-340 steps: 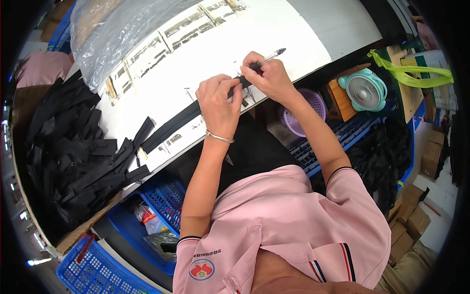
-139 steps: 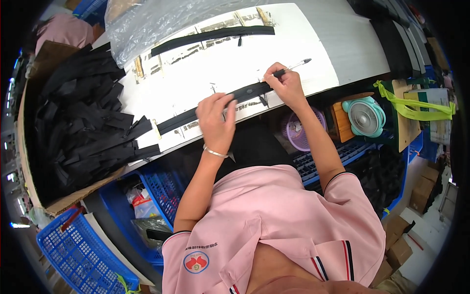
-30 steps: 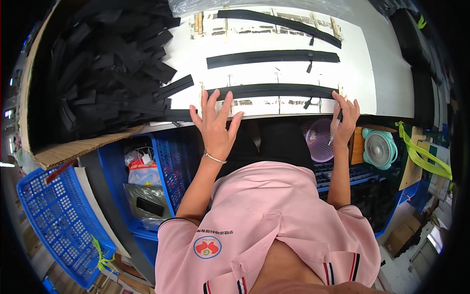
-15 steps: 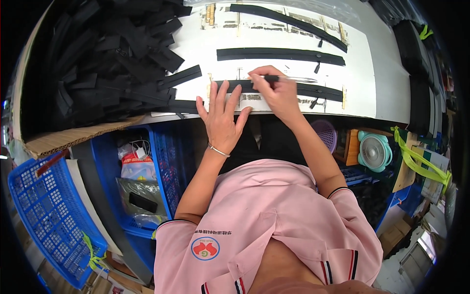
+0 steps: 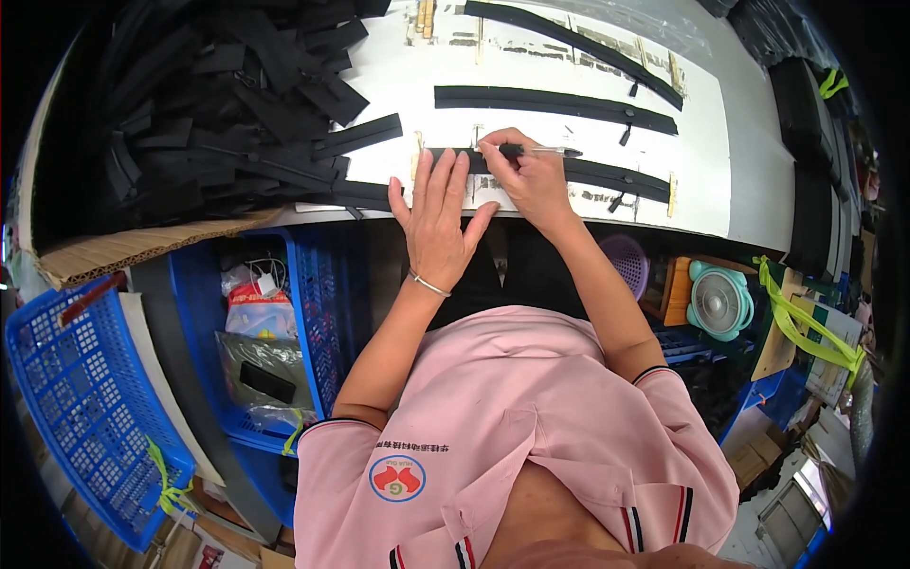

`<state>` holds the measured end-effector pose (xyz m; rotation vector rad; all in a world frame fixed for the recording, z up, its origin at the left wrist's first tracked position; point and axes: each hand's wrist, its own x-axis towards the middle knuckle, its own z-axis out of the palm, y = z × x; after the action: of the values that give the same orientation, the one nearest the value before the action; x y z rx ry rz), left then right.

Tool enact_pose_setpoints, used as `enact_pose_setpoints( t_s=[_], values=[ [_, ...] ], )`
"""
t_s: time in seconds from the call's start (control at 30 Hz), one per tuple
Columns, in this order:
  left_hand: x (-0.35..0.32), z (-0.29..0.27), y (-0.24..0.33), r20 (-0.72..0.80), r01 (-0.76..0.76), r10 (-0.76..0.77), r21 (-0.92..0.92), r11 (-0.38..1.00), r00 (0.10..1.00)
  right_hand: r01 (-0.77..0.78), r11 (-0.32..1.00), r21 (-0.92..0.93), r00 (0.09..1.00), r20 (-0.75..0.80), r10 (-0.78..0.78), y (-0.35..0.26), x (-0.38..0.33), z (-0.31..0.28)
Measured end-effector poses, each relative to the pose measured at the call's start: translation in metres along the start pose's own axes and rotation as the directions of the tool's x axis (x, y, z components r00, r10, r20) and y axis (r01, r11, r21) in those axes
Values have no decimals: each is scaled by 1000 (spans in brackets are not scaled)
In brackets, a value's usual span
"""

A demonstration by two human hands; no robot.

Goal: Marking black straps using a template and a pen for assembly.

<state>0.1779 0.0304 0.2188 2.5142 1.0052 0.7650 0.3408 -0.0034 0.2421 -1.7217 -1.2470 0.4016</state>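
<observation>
Nearest me on the white board (image 5: 701, 161) lies a black zipper (image 5: 607, 175), its pull hanging toward me. My left hand (image 5: 439, 204) is spread flat, fingertips pressing the zipper's left end. My right hand (image 5: 531, 180) grips a pen (image 5: 545, 150) and rests over the middle of the same zipper; the writing tip is hidden by my fingers. Beyond it lie a second straight zipper (image 5: 559, 108) and a third, slanting zipper (image 5: 578, 43). Dark marks and strips of tape show on the board around them.
A heap of black zippers (image 5: 218, 114) fills the left of the table, behind a cardboard edge (image 5: 161, 248). Below stand blue baskets (image 5: 95, 408), one holding a phone (image 5: 267, 382). On the right are a small teal fan (image 5: 720, 300) and a purple basket (image 5: 626, 266).
The view has shifted slightly. The pen's back end has swung a little nearer my right hand. My left hand still presses the zipper.
</observation>
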Motion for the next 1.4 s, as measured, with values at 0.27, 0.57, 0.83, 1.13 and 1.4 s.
enact_pose_setpoints(
  t_s=[0.27,0.57,0.83,1.13,1.4],
  values=[
    [0,-2,1,7,2,-2,7,1000,1000,-15,996,93,997,82,8,12,-3,-3],
    [2,-2,2,22,-1,1,24,1000,1000,168,984,-65,977,147,-157,21,-4,-6],
    [0,1,0,31,-20,20,15,1000,999,-146,932,331,956,-196,219,8,-17,-59],
    [1,-1,4,49,-25,21,80,996,999,-234,959,162,936,-231,267,36,-22,-82],
    [25,20,63,51,-149,171,-296,944,984,-217,969,114,945,-224,238,38,-23,-81]
  ],
)
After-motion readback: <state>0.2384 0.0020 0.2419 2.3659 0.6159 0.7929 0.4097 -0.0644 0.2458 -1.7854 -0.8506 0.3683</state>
